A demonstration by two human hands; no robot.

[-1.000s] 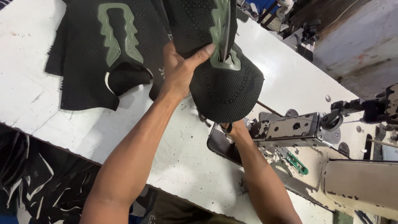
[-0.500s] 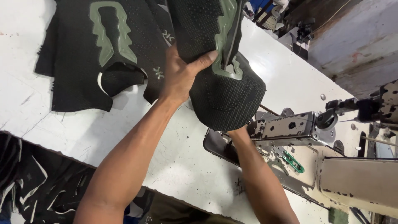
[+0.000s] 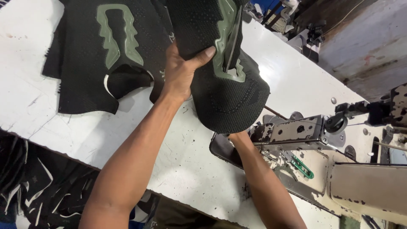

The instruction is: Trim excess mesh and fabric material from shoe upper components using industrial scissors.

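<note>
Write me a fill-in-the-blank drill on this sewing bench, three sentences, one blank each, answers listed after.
1. The left hand grips a black perforated fabric shoe upper trimmed in ____.
2. The right hand is mostly hidden ____ that upper.
3. A second black upper lies flat on the ____ worktable.

Missing words: green; under; white

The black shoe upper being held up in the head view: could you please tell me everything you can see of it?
The black shoe upper is a perforated, mesh-like knit with a grey-green zigzag overlay along its opening. It is curved into a rounded shell, toe end pointing down at the white table beside the sewing machine. The left hand grips its upper edge, thumb across the fabric. The right hand is mostly hidden beneath it.
</note>
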